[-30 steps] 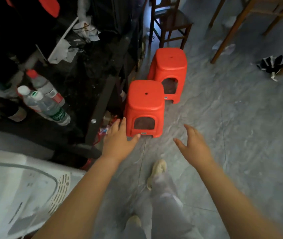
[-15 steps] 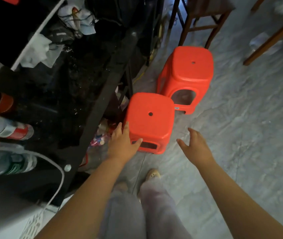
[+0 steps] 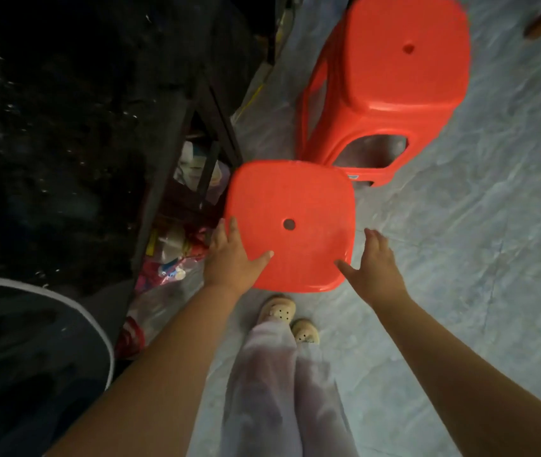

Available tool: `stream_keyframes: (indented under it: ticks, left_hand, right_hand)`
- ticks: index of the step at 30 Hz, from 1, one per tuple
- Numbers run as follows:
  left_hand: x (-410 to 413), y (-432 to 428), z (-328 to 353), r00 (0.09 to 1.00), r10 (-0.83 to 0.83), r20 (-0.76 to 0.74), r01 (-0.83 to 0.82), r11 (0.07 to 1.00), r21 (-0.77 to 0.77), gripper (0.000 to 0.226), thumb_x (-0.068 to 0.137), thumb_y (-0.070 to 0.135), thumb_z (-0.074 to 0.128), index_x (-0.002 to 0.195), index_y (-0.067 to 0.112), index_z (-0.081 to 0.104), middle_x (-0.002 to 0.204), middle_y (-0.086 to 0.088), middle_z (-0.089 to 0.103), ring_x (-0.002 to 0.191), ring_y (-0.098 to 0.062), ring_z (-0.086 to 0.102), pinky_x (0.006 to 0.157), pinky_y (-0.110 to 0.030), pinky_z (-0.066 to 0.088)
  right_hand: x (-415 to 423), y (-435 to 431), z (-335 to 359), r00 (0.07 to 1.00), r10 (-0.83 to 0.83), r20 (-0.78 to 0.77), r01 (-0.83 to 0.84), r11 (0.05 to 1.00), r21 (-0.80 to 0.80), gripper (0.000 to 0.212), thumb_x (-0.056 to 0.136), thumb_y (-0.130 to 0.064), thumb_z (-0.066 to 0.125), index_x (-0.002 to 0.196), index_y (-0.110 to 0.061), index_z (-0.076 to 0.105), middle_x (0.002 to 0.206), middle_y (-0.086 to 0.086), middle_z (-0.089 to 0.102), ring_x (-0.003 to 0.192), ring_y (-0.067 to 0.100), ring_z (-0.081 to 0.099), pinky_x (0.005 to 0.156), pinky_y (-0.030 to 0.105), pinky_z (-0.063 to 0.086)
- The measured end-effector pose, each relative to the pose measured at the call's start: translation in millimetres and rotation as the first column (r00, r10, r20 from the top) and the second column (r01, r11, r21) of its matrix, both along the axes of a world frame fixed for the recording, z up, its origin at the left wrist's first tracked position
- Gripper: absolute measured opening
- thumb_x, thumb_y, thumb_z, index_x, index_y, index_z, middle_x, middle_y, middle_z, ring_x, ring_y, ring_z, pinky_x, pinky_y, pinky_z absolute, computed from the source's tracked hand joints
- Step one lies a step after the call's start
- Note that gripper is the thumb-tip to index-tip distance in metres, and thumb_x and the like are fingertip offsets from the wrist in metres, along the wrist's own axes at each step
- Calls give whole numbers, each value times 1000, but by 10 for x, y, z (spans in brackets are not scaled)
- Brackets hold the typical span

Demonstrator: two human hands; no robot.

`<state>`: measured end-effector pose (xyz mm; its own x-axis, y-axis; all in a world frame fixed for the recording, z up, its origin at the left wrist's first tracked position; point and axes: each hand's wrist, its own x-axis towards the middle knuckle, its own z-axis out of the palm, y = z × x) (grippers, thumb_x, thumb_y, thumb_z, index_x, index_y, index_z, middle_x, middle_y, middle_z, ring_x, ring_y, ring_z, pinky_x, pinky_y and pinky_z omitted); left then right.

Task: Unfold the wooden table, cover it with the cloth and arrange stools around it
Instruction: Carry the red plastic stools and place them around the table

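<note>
Two red plastic stools stand on the grey floor. The near stool [image 3: 290, 199] is right below me, its square seat with a centre hole facing up. The far stool [image 3: 394, 80] stands just behind it to the right. My left hand [image 3: 231, 255] lies at the near stool's left edge, thumb on the seat top, fingers straight along the side. My right hand [image 3: 374, 262] is at its right front corner, with the thumb touching the seat and the fingers spread beside the edge. No wooden table or cloth is in view.
A black table [image 3: 170, 153] runs close along the left of the stools, with bags and packets [image 3: 176, 255] under it. A white-rimmed appliance [image 3: 64, 311] fills the lower left. My feet [image 3: 282, 311] are just behind the near stool. Grey floor [image 3: 477, 225] spreads to the right.
I have stepped closer and now look straight down on the near stool. Both hands have come in from in front of it to its left and right edges.
</note>
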<state>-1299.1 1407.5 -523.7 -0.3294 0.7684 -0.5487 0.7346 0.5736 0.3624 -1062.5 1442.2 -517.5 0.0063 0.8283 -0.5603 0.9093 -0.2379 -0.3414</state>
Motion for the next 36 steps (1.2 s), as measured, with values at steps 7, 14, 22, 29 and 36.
stream_keyframes:
  ticks: [7, 14, 22, 29, 36]
  left_hand:
    - [-83, 234, -680, 998, 52, 20, -50, 997, -53, 113, 74, 52, 71, 150, 10, -1, 157, -19, 0, 144, -33, 9, 117, -40, 12]
    - [-83, 266, -893, 978, 195, 76, -194, 981, -22, 128, 63, 38, 84, 150, 9, -6, 156, -19, 7, 142, -32, 17, 113, -38, 20]
    - [-117, 289, -522, 982, 133, 138, -132, 991, -14, 124, 63, 46, 81, 150, 7, 3, 153, -14, 24, 136, -28, 33, 109, -36, 32]
    - [199, 378, 743, 991, -7, 134, -16, 985, 170, 104, 63, 60, 70, 148, 20, 26, 141, -4, 49, 123, -22, 51, 101, -38, 43]
    - [1261, 477, 2270, 951, -250, 182, 162, 904, 396, 95, 68, 59, 67, 147, 22, 29, 140, -5, 51, 124, -22, 51, 102, -40, 42]
  right_hand:
    - [-69, 202, -618, 988, -126, -92, 124, 992, -27, 110, 72, -41, 79, 150, -3, 12, 156, 18, 15, 145, 31, 14, 115, 39, 18]
    - [-146, 313, -937, 924, -304, -231, 287, 952, -103, 117, 53, -47, 86, 142, -8, 21, 143, 11, 38, 131, 25, 41, 107, 43, 38]
    - [-22, 324, -581, 883, -363, -297, 334, 931, -143, 83, 67, -29, 85, 131, -12, 36, 128, -2, 51, 112, 14, 51, 86, 29, 40]
    - [524, 254, 722, 835, -489, -251, 487, 870, -73, 79, 61, -42, 85, 126, -13, 51, 116, 5, 61, 103, 22, 59, 91, 39, 49]
    - [1455, -494, 2319, 646, -694, -317, 741, 670, 45, 68, 58, -53, 80, 114, -23, 56, 103, 2, 64, 100, 24, 62, 88, 48, 51]
